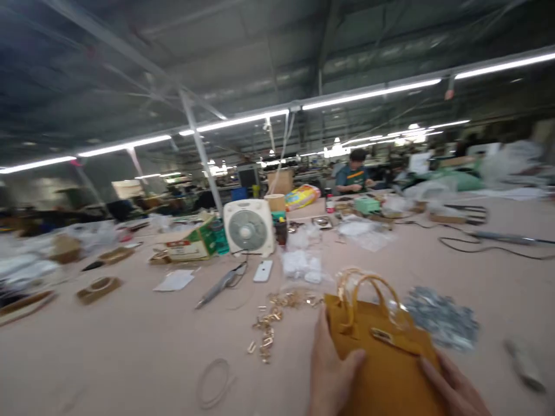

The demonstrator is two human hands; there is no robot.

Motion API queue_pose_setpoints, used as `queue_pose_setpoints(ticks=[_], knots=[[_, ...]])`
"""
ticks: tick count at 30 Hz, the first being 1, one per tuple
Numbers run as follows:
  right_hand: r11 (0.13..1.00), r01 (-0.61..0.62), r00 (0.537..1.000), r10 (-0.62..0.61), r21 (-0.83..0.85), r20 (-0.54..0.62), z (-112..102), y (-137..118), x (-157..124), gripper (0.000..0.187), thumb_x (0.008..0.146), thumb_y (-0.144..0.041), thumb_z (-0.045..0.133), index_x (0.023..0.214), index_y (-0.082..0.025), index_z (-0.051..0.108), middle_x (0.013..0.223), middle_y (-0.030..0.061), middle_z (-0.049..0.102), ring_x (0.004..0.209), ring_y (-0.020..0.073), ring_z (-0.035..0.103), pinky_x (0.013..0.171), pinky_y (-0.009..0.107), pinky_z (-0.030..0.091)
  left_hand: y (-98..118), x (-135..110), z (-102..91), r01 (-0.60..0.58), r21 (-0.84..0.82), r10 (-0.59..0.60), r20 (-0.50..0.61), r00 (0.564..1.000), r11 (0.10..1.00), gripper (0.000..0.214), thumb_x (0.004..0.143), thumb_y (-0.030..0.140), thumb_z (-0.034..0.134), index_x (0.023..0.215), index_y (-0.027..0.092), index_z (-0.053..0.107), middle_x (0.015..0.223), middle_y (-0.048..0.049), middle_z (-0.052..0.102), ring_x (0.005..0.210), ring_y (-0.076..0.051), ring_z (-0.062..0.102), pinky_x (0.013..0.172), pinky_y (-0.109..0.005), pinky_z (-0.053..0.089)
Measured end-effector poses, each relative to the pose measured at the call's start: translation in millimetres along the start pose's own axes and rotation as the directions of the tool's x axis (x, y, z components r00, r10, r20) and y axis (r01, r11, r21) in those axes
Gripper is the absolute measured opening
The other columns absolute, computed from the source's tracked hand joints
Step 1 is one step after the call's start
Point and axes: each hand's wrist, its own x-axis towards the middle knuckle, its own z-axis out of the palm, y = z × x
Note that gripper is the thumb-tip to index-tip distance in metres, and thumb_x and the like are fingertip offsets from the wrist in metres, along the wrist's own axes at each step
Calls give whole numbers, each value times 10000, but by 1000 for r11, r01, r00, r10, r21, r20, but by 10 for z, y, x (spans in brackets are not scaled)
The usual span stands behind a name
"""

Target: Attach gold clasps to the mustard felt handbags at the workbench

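A mustard-yellow handbag (385, 370) with two looped handles and a small metal clasp is held near the table's front edge, its lower part cut off by the frame. My left hand (332, 364) grips its left side, thumb across the front panel. On the right side, my right hand (453, 384) is closed round the bag's edge with fingers on the front. Clear plastic wrap shows about the handles. Just beyond the bag lie gold-coloured metal fittings (266, 335) and a heap of silvery-grey small pieces (442, 318).
On the pink-beige table (143, 352) stand a box fan (248, 228) and a green-and-white carton (186, 242). A white phone (262, 271), a grey pen-shaped corded tool (219, 288) and clear plastic bags (301, 263) lie nearby. Another person (353, 173) sits across the table.
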Motion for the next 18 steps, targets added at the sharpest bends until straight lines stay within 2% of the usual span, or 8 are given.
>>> queue_pose_setpoints(ticks=[2, 4, 7, 10, 12, 15, 18], knots=[[990, -79, 995, 86, 117, -56, -170, 15, -13, 620, 683, -719, 810, 1128, -288, 797, 1377, 46, 700, 1444, 385, 481, 1242, 500, 381, -52, 73, 5, -15, 78, 16, -12, 1000, 997, 1069, 731, 305, 792, 1634, 160, 239, 1663, -165, 372, 1547, -335, 334, 1287, -440, 270], [939, -139, 990, 140, 315, 19, -164, -5, -12, 659, 697, -735, 786, 1173, -279, 793, 1424, 19, 670, 1480, 361, 443, 1273, 487, 325, -127, 122, 13, -55, 120, 56, -6, 998, 991, 1015, 768, 333, 774, 1622, 159, 253, 1662, -160, 377, 1543, -326, 347, 1285, -453, 284], [831, -241, 968, 168, 501, 187, -89, -61, -19, 594, 783, -660, 777, 1242, -283, 767, 1437, 9, 657, 1444, 342, 498, 1226, 489, 404, -246, 146, 67, -96, 158, 103, -35, 994, 983, 971, 814, 399, 756, 1616, 175, 256, 1662, -159, 372, 1540, -328, 352, 1283, -500, 289], [759, -308, 947, 188, 574, 260, -103, -100, -44, 584, 799, -599, 800, 1290, -289, 739, 1414, 16, 675, 1408, 343, 540, 1182, 497, 457, -325, 161, 160, -128, 189, 140, -54, 989, 974, 906, 830, 428, 748, 1588, 197, 309, 1636, -151, 407, 1525, -325, 373, 1273, -515, 303], [702, -365, 927, 210, 612, 312, -141, -109, -51, 581, 828, -574, 786, 1335, -300, 708, 1412, 18, 677, 1388, 339, 563, 1161, 503, 474, -343, 177, 215, -101, 161, 110, -46, 993, 982, 832, 803, 454, 771, 1504, 185, 412, 1523, -161, 531, 1438, -337, 488, 1223, -520, 379], [629, -412, 904, 196, 659, 379, -180, -101, -31, 573, 854, -519, 782, 1372, -301, 675, 1415, 25, 676, 1368, 328, 583, 1160, 493, 463, -359, 197, 247, 16, 46, -15, -25, 1000, 999, 737, 724, 534, 820, 1296, 174, 528, 1234, -133, 703, 1166, -349, 676, 1056, -526, 525], [655, -375, 906, 106, 656, 411, -196, -76, 27, 600, 825, -471, 820, 1366, -257, 674, 1403, 58, 683, 1359, 327, 589, 1177, 487, 427, -449, 221, 218, 114, -63, -116, -44, 992, 992, 715, 627, 591, 871, 1145, 194, 579, 1054, -84, 751, 1011, -354, 719, 940, -517, 575]])
